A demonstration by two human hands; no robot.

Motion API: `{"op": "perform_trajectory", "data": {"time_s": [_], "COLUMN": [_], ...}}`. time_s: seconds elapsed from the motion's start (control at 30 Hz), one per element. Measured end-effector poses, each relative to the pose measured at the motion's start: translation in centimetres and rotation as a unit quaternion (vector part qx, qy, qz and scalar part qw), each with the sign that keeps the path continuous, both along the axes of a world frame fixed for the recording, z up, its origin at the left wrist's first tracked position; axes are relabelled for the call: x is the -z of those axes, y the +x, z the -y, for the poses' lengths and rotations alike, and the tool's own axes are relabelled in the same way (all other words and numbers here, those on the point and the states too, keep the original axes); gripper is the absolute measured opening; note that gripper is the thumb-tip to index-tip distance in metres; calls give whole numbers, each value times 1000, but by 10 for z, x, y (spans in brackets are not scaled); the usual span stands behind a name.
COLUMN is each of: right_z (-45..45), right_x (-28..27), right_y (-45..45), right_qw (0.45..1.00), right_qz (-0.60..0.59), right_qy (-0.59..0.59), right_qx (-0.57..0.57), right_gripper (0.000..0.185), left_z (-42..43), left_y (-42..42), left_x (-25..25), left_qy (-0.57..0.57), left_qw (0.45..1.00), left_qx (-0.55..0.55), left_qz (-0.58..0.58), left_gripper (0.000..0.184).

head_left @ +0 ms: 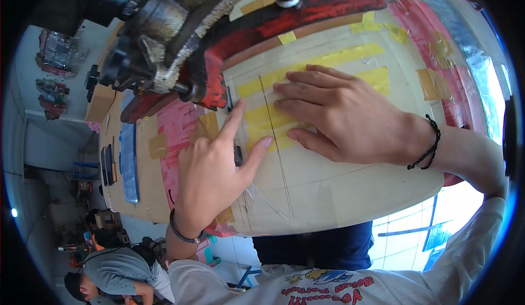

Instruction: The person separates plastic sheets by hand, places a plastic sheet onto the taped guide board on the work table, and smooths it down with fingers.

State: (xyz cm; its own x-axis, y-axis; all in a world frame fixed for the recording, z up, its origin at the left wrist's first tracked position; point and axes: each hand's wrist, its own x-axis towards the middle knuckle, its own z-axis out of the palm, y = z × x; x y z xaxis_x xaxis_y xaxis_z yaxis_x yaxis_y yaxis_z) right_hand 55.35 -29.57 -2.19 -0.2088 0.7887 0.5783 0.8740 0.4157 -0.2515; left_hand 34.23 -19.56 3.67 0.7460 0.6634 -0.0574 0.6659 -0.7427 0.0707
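A pale board (350, 195) with pencil lines and yellow tape (374, 80) lies under both hands. My right hand (344, 113) rests palm down on the tape, its fingers stretched and slightly apart, holding nothing. To its left, my left hand (216, 165) has the index finger pointing forward and the thumb spread, with the other fingers curled. A small dark object (238, 154) shows between that thumb and index finger; whether the hand touches it is unclear. The left index fingertip is beside a thin dark piece (229, 98) at the board's left edge.
A red and black metal arm (295, 18) of a machine (158, 26) spans the board's far side. Pink sheeting (172, 122) lies at the left. A blue strip (129, 163) is farther left. Another person (117, 272) bends forward at the lower left.
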Motion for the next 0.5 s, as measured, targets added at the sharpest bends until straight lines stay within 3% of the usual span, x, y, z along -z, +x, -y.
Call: {"op": "perform_trajectory", "data": {"time_s": [0.27, 0.5], "right_z": [1, 1], "right_x": [-6, -4], "right_y": [0, 0], "right_qw": [1000, 1000], "right_qz": [-6, -11], "right_qy": [-23, -24], "right_qx": [-3, -2], "right_gripper": [37, 36], "left_z": [-3, -8], "left_y": [-7, -16], "left_x": [-9, -10], "left_qy": [-62, -36], "left_qw": [998, 996], "left_qx": [31, 69], "left_qz": [4, -37], "left_gripper": [72, 75]}}
